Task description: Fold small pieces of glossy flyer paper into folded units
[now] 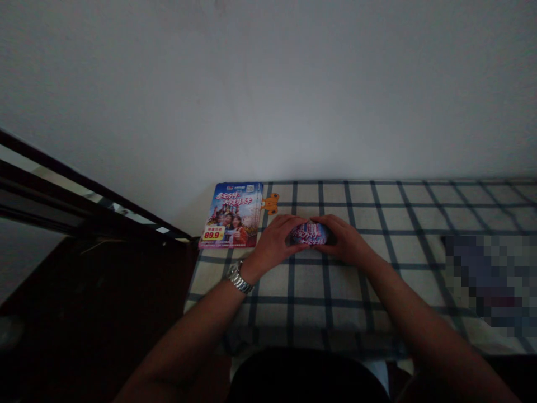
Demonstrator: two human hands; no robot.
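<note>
Pose, left to right, places taken from the stack of glossy blue-and-pink printed leaflets. My left forearm comes up from the near side, bent inward, a silver metal-link wristwatch on the wrist; my left hand is just right of the stack, fingers curled along the far side, thumb along the near. Gripped between both hands, right of the stack and slightly nearer me: a small bowed bundle of blue-purple printed paper with white-and-red lettering. My right hand, farther right of the stack, mirrors the left, its forearm slanting in from the near right. Whether the bundle touches the cloth: cannot tell.

Surroundings, left to right. Dark brown slatted railing: left of the stack. Orange cartoon bear shape: at the stack's right edge, partly covered by it. White cloth with dark blue-grey checks: under the stack, extending right. Pale plain wall: behind the stack. Pixelated dark item: well right of the stack, unidentifiable.
</note>
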